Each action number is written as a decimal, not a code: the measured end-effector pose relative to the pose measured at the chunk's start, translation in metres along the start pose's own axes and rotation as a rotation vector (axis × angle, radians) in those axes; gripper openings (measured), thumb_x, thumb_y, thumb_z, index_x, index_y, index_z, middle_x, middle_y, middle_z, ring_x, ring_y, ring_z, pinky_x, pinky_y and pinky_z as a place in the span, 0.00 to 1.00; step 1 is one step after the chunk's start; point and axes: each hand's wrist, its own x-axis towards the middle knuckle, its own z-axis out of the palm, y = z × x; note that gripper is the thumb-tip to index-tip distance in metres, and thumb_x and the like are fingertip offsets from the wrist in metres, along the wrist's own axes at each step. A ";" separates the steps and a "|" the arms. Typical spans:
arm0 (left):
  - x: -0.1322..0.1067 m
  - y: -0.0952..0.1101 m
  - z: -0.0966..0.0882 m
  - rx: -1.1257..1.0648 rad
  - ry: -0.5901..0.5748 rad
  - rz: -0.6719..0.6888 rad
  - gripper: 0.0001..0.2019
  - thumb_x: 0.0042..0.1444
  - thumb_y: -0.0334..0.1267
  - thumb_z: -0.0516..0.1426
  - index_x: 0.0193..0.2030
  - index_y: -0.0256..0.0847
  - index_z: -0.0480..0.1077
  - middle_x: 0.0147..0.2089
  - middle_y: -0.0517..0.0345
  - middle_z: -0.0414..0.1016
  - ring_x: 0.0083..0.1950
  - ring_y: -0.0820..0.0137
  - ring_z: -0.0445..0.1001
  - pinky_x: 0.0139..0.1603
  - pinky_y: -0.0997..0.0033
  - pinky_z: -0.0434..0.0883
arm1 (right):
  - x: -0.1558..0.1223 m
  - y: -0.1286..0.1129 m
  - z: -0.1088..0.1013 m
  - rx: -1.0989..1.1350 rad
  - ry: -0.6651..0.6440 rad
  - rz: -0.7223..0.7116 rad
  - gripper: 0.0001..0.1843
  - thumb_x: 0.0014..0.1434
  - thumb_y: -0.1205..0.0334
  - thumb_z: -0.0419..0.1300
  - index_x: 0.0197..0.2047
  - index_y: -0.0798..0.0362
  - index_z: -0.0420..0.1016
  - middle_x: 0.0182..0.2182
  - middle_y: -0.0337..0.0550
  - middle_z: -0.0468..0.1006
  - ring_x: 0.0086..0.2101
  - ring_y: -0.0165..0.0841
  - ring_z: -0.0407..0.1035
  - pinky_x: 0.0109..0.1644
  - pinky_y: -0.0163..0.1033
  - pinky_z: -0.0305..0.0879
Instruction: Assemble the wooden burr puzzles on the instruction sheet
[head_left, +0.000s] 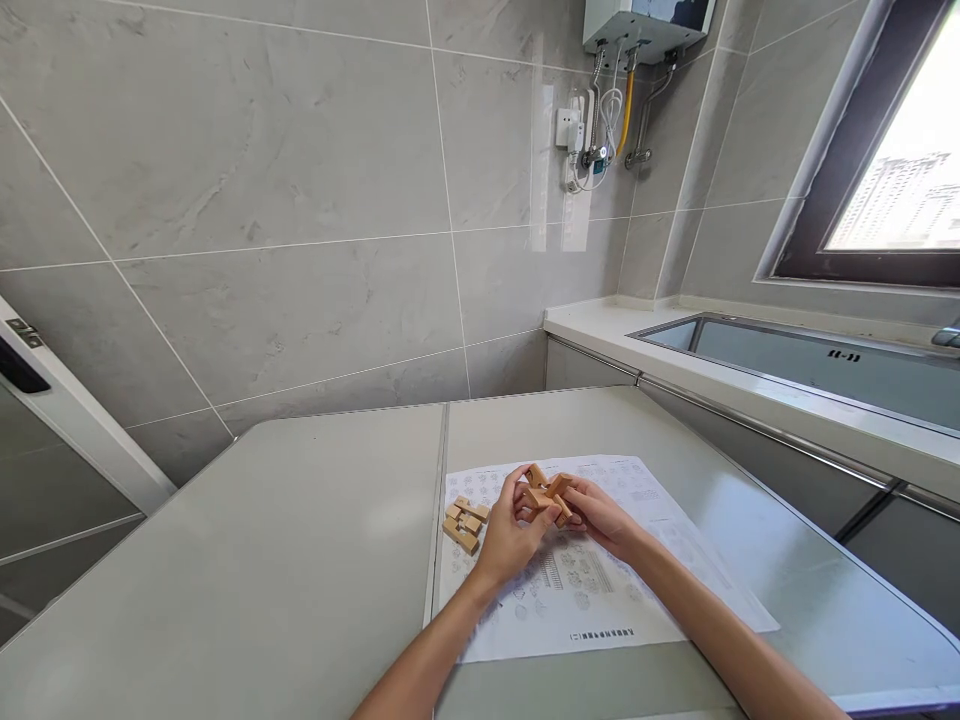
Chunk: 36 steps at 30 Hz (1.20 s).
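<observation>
Several notched wooden puzzle pieces (pixel 546 497), partly fitted together, are held up over the printed sheet. My left hand (pixel 514 535) grips them from the left, with its fingers curled behind and the thumb in front. From the right, my right hand (pixel 598 515) closes on the same cluster, some of its fingers hidden behind the wood. More loose wooden puzzle pieces (pixel 463 530) lie in a small heap on the paper, left of my left hand. Beneath both hands spreads a white instruction sheet (pixel 637 610) covered in small printed diagrams.
The sheet lies on a pale folding table (pixel 322 560) with a seam down its middle. Tiled wall (pixel 300 180) stands beyond it. To the right run a counter (pixel 600 325) and a sink (pixel 787 365); a door frame (pixel 90 420) is at left.
</observation>
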 end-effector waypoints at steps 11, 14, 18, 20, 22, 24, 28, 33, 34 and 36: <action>-0.001 0.002 -0.001 0.126 0.028 0.045 0.26 0.66 0.50 0.64 0.67 0.46 0.66 0.56 0.49 0.80 0.54 0.60 0.79 0.57 0.58 0.75 | -0.001 -0.001 0.002 -0.023 0.049 -0.020 0.17 0.55 0.48 0.71 0.36 0.51 0.76 0.21 0.30 0.63 0.23 0.26 0.49 0.27 0.35 0.43; 0.000 0.001 0.000 0.131 0.033 0.038 0.26 0.65 0.50 0.65 0.66 0.47 0.67 0.57 0.49 0.79 0.54 0.60 0.79 0.57 0.58 0.75 | -0.002 -0.002 0.003 -0.009 0.073 -0.019 0.19 0.55 0.45 0.71 0.35 0.51 0.75 0.21 0.30 0.62 0.22 0.26 0.48 0.27 0.35 0.42; 0.001 -0.004 0.002 0.149 0.057 0.019 0.27 0.63 0.52 0.66 0.65 0.46 0.69 0.59 0.47 0.79 0.56 0.58 0.79 0.59 0.55 0.73 | -0.001 -0.003 0.002 0.021 0.132 -0.018 0.23 0.54 0.41 0.73 0.35 0.51 0.75 0.21 0.31 0.62 0.22 0.25 0.48 0.26 0.34 0.43; 0.002 -0.007 0.002 0.153 0.052 -0.007 0.29 0.63 0.53 0.67 0.66 0.46 0.68 0.59 0.45 0.79 0.56 0.57 0.79 0.57 0.55 0.73 | 0.000 -0.001 -0.001 0.042 0.181 -0.017 0.25 0.53 0.38 0.73 0.33 0.51 0.73 0.21 0.31 0.62 0.22 0.26 0.49 0.25 0.34 0.44; 0.002 -0.009 0.002 0.152 0.044 -0.032 0.31 0.62 0.53 0.67 0.68 0.45 0.66 0.60 0.43 0.78 0.55 0.57 0.78 0.55 0.56 0.74 | 0.003 0.002 -0.005 0.068 0.240 -0.020 0.27 0.52 0.37 0.74 0.30 0.50 0.71 0.21 0.31 0.60 0.21 0.26 0.49 0.23 0.34 0.45; 0.002 -0.011 0.003 0.151 0.060 -0.044 0.32 0.63 0.53 0.67 0.68 0.44 0.65 0.60 0.42 0.76 0.55 0.57 0.78 0.54 0.55 0.74 | 0.006 0.005 -0.010 0.098 0.304 -0.036 0.27 0.51 0.37 0.75 0.30 0.49 0.70 0.22 0.32 0.62 0.21 0.26 0.49 0.21 0.34 0.47; 0.002 -0.014 0.003 0.183 0.119 -0.039 0.31 0.63 0.51 0.66 0.68 0.44 0.64 0.61 0.42 0.74 0.55 0.58 0.78 0.56 0.54 0.74 | 0.012 0.010 -0.020 0.158 0.462 -0.104 0.25 0.50 0.41 0.76 0.37 0.48 0.72 0.29 0.36 0.70 0.21 0.25 0.53 0.19 0.35 0.49; -0.001 -0.004 -0.001 0.329 0.067 0.061 0.19 0.68 0.44 0.61 0.62 0.46 0.69 0.60 0.46 0.73 0.55 0.59 0.77 0.54 0.57 0.75 | 0.015 0.016 -0.036 0.203 0.641 -0.193 0.25 0.49 0.45 0.77 0.39 0.46 0.69 0.34 0.39 0.76 0.21 0.25 0.58 0.18 0.35 0.54; -0.001 0.000 -0.003 0.372 0.037 0.102 0.16 0.68 0.44 0.60 0.61 0.46 0.70 0.60 0.47 0.73 0.55 0.59 0.76 0.54 0.56 0.75 | 0.015 0.018 -0.040 0.208 0.672 -0.209 0.25 0.49 0.45 0.77 0.39 0.46 0.69 0.34 0.39 0.76 0.21 0.26 0.59 0.18 0.35 0.56; -0.001 0.008 -0.008 0.457 -0.027 0.190 0.14 0.69 0.42 0.58 0.60 0.48 0.72 0.60 0.48 0.73 0.57 0.57 0.75 0.58 0.53 0.74 | 0.015 0.021 -0.048 0.214 0.717 -0.240 0.25 0.49 0.45 0.76 0.39 0.46 0.68 0.34 0.40 0.76 0.21 0.27 0.61 0.18 0.36 0.56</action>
